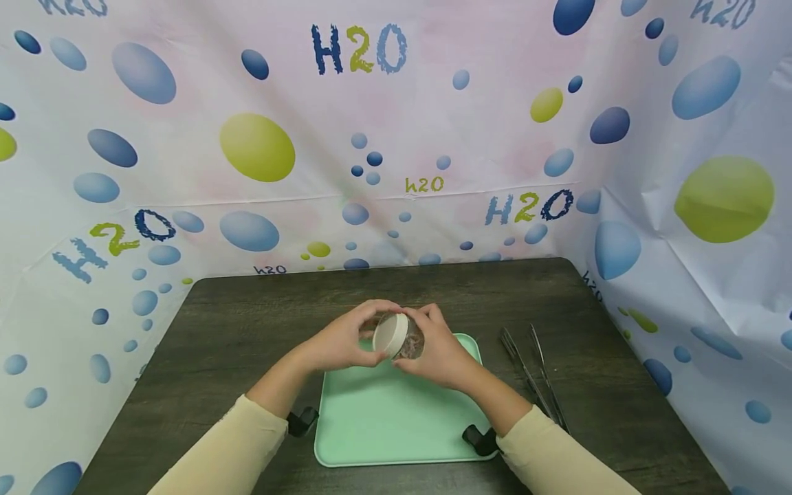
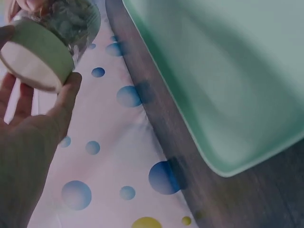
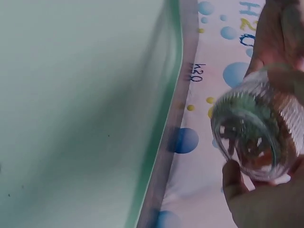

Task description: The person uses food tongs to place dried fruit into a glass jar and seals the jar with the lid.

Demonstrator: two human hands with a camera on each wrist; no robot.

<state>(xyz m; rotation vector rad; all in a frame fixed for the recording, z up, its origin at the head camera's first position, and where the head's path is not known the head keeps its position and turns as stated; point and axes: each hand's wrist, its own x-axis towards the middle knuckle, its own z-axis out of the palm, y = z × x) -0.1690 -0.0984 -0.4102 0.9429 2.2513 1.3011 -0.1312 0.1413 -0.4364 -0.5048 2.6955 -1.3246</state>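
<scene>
A clear jar (image 1: 413, 342) with a white lid (image 1: 391, 335) is held tilted on its side above the green tray (image 1: 402, 419). My left hand (image 1: 340, 340) grips the lid's rim between thumb and fingers. On the other side, my right hand (image 1: 444, 352) holds the glass body. From the left wrist, the lid (image 2: 40, 54) appears to be on the jar's mouth. The right wrist view shows the jar's ribbed wall and round base (image 3: 247, 145). Small pieces lie inside, too blurred to identify.
Metal tongs (image 1: 522, 364) lie on the dark wooden table (image 1: 247, 323) to the right of the tray, partly behind my right forearm. A white curtain (image 1: 433, 124) with blue and green dots surrounds the table's back and sides.
</scene>
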